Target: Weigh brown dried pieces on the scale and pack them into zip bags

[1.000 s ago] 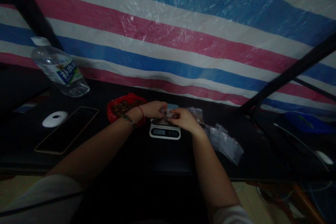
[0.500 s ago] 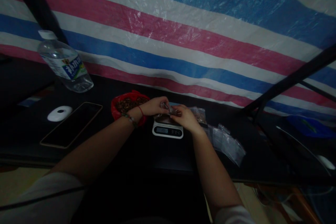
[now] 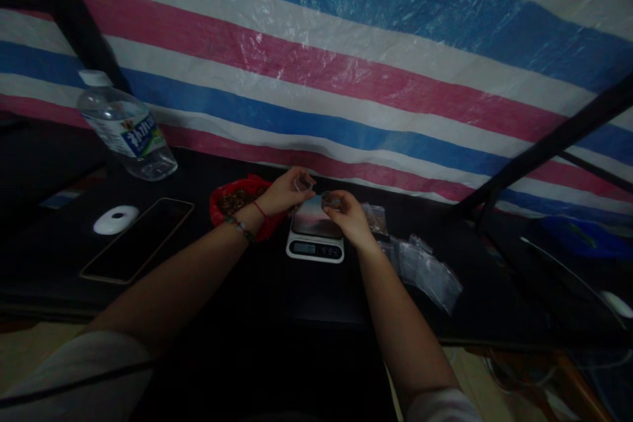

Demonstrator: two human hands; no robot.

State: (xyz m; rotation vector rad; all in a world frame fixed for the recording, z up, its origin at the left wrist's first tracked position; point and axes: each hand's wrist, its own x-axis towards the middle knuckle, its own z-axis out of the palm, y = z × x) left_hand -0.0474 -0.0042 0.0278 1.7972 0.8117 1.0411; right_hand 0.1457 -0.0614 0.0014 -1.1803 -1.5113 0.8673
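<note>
My left hand (image 3: pixel 284 192) is closed on a small clear plastic cup (image 3: pixel 303 183), held tilted above the back left of a white digital scale (image 3: pixel 315 235). My right hand (image 3: pixel 350 216) grips another small clear round container (image 3: pixel 331 198) over the scale's right side. The metal plate of the scale shows bare between the two hands, and its display is lit. Left of the scale, partly behind my left wrist, sits a red plastic bag (image 3: pixel 216 211) with small brown pieces in it. What the two containers hold is too dim to make out.
Clear zip bags (image 3: pixel 435 277) lie right of the scale, near a filled bag (image 3: pixel 376 219). At left are a phone (image 3: pixel 138 241), a white oval device (image 3: pixel 115 219) and a bottle (image 3: pixel 131 128). A striped sheet (image 3: pixel 316 72) hangs behind the black table.
My hands have come apart, the left one moving up and away from the right. The scale's plate is now uncovered, and the reading on its display looks different.
</note>
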